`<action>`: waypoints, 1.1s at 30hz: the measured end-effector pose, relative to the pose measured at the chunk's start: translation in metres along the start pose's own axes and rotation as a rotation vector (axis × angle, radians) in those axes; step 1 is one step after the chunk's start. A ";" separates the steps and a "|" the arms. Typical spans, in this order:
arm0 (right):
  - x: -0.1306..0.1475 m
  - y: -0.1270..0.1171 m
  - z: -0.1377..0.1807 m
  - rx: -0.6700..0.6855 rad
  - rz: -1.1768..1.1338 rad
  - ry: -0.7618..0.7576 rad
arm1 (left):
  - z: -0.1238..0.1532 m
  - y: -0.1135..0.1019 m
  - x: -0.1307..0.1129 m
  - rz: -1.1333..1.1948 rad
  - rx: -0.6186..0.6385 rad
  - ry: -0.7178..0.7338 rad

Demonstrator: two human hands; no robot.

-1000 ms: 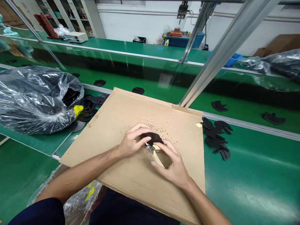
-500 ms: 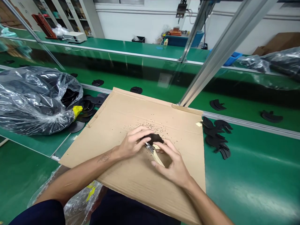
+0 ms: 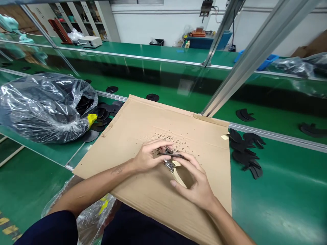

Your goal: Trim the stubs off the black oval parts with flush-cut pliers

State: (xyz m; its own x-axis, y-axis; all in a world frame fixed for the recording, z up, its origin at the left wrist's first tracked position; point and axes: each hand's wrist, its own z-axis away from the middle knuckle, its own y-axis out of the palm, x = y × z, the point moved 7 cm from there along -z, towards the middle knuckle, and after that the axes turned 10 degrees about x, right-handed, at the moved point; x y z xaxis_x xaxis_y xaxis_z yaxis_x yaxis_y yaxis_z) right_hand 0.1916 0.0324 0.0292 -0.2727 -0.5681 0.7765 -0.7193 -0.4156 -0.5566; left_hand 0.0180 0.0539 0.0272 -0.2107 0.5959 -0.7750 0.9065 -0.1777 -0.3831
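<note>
My left hand [image 3: 150, 156] pinches a thin black plastic part [image 3: 170, 154] between thumb and fingers, holding it nearly edge-on over the cardboard. In my right hand [image 3: 198, 182] are cutting nippers [image 3: 178, 177] with cream handles. Their metal head is just below the black part, and the right fingertips are close to the part's right end; whether they touch it I cannot make out. Under both hands lies a cardboard sheet [image 3: 143, 119] sprinkled with small black scraps [image 3: 176, 139], most of them beyond the fingers.
On the left, a clear plastic bag [image 3: 48, 109] full of black parts lies beside loose black discs [image 3: 91, 136]. More black parts [image 3: 245, 153] are piled right of the cardboard. Several parts sit on the green belt [image 3: 178, 98] behind. A metal post [image 3: 245, 58] rises at the back right.
The black part has turned from showing its broad face to nearly edge-on. The nippers stay in my right hand. The whole view has shifted slightly, moving the scene to the right.
</note>
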 end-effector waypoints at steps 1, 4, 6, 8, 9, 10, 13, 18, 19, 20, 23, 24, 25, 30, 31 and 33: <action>0.001 0.000 0.000 -0.003 0.009 -0.013 | -0.001 0.000 0.000 0.014 0.010 -0.001; 0.004 0.000 -0.001 -0.001 0.010 -0.044 | -0.002 0.001 -0.002 0.018 0.028 0.028; 0.005 0.001 -0.002 0.004 0.000 -0.055 | -0.003 0.000 -0.004 -0.011 0.026 0.063; 0.005 0.001 -0.002 0.004 -0.007 -0.063 | -0.003 0.000 -0.007 -0.051 0.032 0.101; 0.005 0.001 -0.002 0.005 -0.009 -0.064 | -0.003 0.000 -0.009 -0.068 0.038 0.117; 0.004 0.002 -0.002 0.010 -0.011 -0.065 | -0.003 0.001 -0.010 -0.083 0.046 0.132; 0.004 0.005 -0.002 0.038 -0.019 -0.067 | -0.002 0.000 -0.014 -0.117 0.051 0.159; 0.003 0.007 -0.002 0.063 -0.026 -0.060 | -0.002 0.000 -0.018 -0.143 0.026 0.180; 0.003 0.007 -0.002 0.059 -0.022 -0.060 | -0.002 0.000 -0.018 -0.140 0.027 0.190; 0.003 0.007 -0.002 0.054 -0.018 -0.058 | -0.002 0.000 -0.018 -0.137 0.030 0.198; 0.004 0.005 -0.003 0.043 -0.008 -0.052 | -0.003 0.001 -0.018 -0.135 0.034 0.221; 0.004 0.005 -0.003 0.044 -0.007 -0.053 | -0.003 0.001 -0.018 -0.136 0.033 0.220; 0.004 0.006 -0.003 0.049 -0.010 -0.055 | -0.003 0.001 -0.017 -0.138 0.031 0.218; 0.005 0.006 -0.003 0.053 -0.020 -0.062 | -0.003 0.000 -0.016 -0.137 0.015 0.232; 0.004 0.006 -0.003 0.047 -0.018 -0.059 | -0.003 0.001 -0.015 -0.129 0.017 0.225; 0.004 0.005 -0.002 0.029 -0.020 -0.056 | -0.003 0.001 -0.012 -0.087 0.032 0.183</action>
State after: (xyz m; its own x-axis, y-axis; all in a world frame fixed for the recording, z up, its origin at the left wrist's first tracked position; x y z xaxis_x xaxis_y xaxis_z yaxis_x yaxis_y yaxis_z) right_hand 0.1857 0.0298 0.0302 -0.2222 -0.5980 0.7701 -0.7052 -0.4469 -0.5505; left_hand 0.0224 0.0485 0.0378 -0.2150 0.7419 -0.6352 0.8750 -0.1425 -0.4626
